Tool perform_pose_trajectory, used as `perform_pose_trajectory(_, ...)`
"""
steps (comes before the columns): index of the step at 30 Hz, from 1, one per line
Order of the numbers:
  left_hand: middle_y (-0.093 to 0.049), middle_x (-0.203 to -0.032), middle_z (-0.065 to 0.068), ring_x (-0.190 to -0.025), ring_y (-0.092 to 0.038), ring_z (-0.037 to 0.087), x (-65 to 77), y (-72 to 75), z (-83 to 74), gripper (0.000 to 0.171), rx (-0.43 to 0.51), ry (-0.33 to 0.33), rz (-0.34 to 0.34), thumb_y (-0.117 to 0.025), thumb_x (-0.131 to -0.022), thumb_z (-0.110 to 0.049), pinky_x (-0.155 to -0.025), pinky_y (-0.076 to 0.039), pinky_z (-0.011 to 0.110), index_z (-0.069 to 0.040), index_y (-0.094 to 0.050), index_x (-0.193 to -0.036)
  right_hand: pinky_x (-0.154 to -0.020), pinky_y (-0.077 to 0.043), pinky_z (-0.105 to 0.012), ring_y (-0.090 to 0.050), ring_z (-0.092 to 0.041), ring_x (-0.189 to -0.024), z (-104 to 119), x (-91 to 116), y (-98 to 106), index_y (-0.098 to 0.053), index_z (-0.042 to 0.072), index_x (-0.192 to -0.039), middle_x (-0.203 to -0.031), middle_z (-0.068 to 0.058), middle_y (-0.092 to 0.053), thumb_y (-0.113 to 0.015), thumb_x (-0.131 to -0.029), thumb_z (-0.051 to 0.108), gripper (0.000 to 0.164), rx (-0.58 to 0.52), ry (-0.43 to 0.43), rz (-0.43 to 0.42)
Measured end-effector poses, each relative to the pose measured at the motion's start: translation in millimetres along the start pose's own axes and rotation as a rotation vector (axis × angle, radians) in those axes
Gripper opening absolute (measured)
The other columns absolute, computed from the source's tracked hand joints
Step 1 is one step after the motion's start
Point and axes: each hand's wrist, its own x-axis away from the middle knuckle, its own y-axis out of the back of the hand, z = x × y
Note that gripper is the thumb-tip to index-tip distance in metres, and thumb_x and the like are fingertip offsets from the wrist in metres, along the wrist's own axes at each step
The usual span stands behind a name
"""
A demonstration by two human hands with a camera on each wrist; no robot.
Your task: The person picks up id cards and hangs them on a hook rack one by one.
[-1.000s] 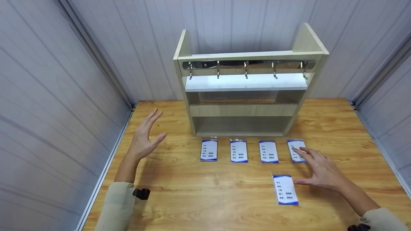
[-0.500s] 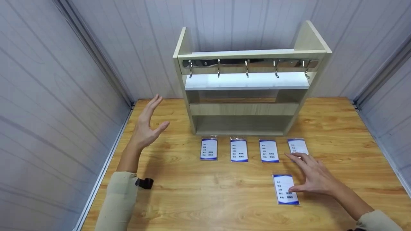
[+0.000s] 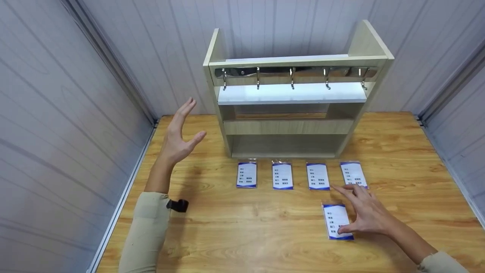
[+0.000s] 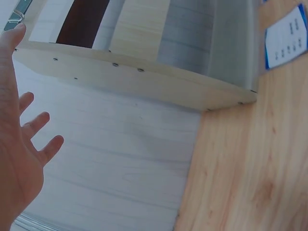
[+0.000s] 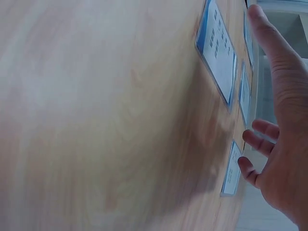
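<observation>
My right hand hovers over the nearest badge card, its thumb overlapping the card's lower part in the head view. In the right wrist view the same card lies flat on the wood, apart from the spread fingers. Those fingers hold nothing. A row of badge cards in clear sleeves, white with blue edges, runs along the shelf's front; its right-end card is partly covered by my fingertips. My left hand is raised left of the wooden shelf unit, fingers spread, holding nothing.
The shelf unit carries a metal rail with several hooks across its upper front. Other cards in the row lie close before its base. Pale panel walls enclose the wooden table at the back and sides.
My left hand has risen up and slightly right, toward the shelf's side. My right hand has shifted left and a little down, from the row's right-end card over the nearest card.
</observation>
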Motion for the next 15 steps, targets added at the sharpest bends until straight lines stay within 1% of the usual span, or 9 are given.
perform_pose_trajectory(1,-0.036,-0.183,0.021,-0.171,-0.035,0.043,-2.3,-0.5,-0.9,0.085,0.000,-0.004,-0.003,-0.076,-0.098,-0.030,-0.140,-0.028,0.072,-0.007,-0.042,-0.173,-0.087,-0.049,-0.050,-0.064,-0.035,-0.119,1.6,0.5,-1.1,-0.052,0.017,-0.167,-0.139,-0.020,-0.062,-0.099,-0.059,0.079,0.133,-0.009,-0.010,0.004)
perform_pose_trajectory(3,-0.037,-0.183,0.021,-0.171,-0.036,0.042,-6.7,-1.3,-2.6,0.085,0.004,-0.008,-0.013,-0.076,-0.098,-0.030,-0.140,-0.029,0.071,-0.008,-0.042,-0.172,-0.087,-0.048,-0.049,-0.063,-0.032,-0.117,4.8,1.4,-3.0,-0.052,0.018,-0.167,-0.138,-0.021,-0.062,-0.100,-0.060,0.078,0.131,-0.020,-0.031,0.012)
perform_pose_trajectory(7,-0.037,-0.184,0.018,-0.172,-0.036,0.040,-13.7,-3.7,-7.4,0.084,0.029,-0.001,-0.032,-0.077,-0.097,-0.031,-0.135,-0.037,0.071,-0.009,-0.044,-0.172,-0.086,-0.049,-0.047,-0.060,-0.031,-0.119,11.9,3.0,-6.3,-0.052,0.020,-0.166,-0.134,-0.021,-0.061,-0.101,-0.062,0.074,0.127,-0.043,-0.096,0.018)
perform_pose_trajectory(11,-0.038,-0.183,0.019,-0.171,-0.038,0.039,-20.1,-5.3,-11.5,0.084,0.049,-0.005,-0.045,-0.078,-0.097,-0.031,-0.127,-0.045,0.073,-0.008,-0.045,-0.171,-0.085,-0.047,-0.045,-0.057,-0.031,-0.118,21.3,4.3,-9.4,-0.052,0.022,-0.167,-0.132,-0.021,-0.060,-0.098,-0.066,0.074,0.122,-0.045,-0.175,0.017)
perform_pose_trajectory(15,-0.038,-0.183,0.019,-0.169,-0.040,0.040,-29.4,-6.8,-12.9,0.085,0.049,-0.023,-0.064,-0.078,-0.098,-0.034,-0.124,-0.047,0.072,-0.007,-0.045,-0.171,-0.081,-0.044,-0.041,-0.057,-0.029,-0.107,28.8,4.8,-12.1,-0.052,0.022,-0.168,-0.127,-0.020,-0.059,-0.097,-0.068,0.074,0.121,-0.030,-0.232,0.016)
